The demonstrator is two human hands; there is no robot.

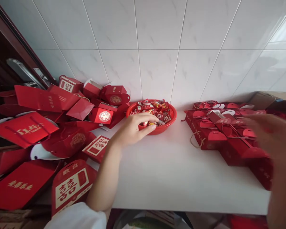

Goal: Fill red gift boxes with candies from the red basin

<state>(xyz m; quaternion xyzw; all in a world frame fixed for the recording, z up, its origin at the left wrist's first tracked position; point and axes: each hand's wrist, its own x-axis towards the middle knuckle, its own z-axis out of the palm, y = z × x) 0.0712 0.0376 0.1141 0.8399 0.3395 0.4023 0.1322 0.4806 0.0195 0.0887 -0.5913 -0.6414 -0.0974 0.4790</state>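
A round red basket (173,117) against the tiled wall holds several wrapped candies (157,105). My left hand (139,125) reaches over the basket's near left side, thumb and fingers apart, with nothing visible between them. On the right, my right hand (269,133) is smeared by motion above the rows of red boxes (212,135); whether it holds anything cannot be made out. These boxes stand side by side, with cords and rounded flaps on top.
A heap of red gift boxes (71,140) covers the left side of the white table (171,178). Behind the heap is a dark door with a metal handle (26,71). A cardboard box (264,98) stands at the back right.
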